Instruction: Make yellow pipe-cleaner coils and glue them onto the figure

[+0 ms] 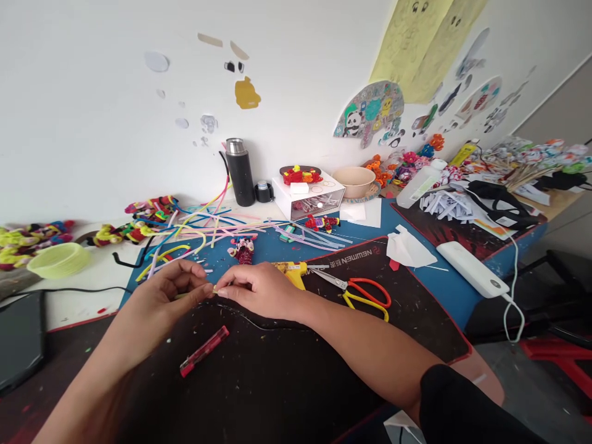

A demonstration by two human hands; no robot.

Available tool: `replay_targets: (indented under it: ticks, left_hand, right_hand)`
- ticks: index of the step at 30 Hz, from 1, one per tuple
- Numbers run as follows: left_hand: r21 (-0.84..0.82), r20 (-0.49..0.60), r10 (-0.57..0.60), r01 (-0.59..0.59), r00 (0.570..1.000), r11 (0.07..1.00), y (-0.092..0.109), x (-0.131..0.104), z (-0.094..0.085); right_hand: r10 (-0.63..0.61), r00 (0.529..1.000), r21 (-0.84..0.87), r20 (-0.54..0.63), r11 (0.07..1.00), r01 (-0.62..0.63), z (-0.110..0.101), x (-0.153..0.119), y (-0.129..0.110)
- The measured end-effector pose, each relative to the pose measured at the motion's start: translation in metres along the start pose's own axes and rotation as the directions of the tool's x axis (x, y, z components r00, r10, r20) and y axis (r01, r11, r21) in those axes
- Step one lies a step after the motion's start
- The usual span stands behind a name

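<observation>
Over the dark mat (259, 388), my left hand (173, 296) pinches a small pale-yellow piece (214, 289), which may be the end of a pipe cleaner. My right hand (261, 288) meets it from the right, thumb and fingertips closed on the same piece. Most of this piece is hidden by the fingers. Just behind my right hand lie a yellow glue gun (296, 269), partly covered, and a small pipe-cleaner figure (242, 250). Scissors with red and yellow handles (370, 293) rest to the right. A slim red object (204, 351) lies in front of the hands.
Loose pipe cleaners (203, 231) spread across the back left. A black flask (240, 172), a white box (308, 194) and a beige bowl (354, 182) stand by the wall. A phone (21, 339) is at left, a white power bank (472, 269) with a cable at right.
</observation>
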State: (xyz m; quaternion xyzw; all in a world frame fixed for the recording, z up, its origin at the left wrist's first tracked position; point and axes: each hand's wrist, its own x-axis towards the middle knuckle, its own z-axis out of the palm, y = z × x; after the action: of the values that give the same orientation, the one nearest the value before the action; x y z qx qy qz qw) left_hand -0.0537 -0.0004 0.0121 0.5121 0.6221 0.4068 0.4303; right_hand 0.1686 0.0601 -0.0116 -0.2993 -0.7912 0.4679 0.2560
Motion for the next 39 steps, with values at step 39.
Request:
replay_targets:
  ticks: [39]
  left_hand:
    - [0.09,-0.016,0.087,-0.085,0.996,0.992,-0.002,0.001,0.006]
  right_hand:
    - [0.094,0.993,0.303,0.074,0.946,-0.113,0.002,0.001,0.016]
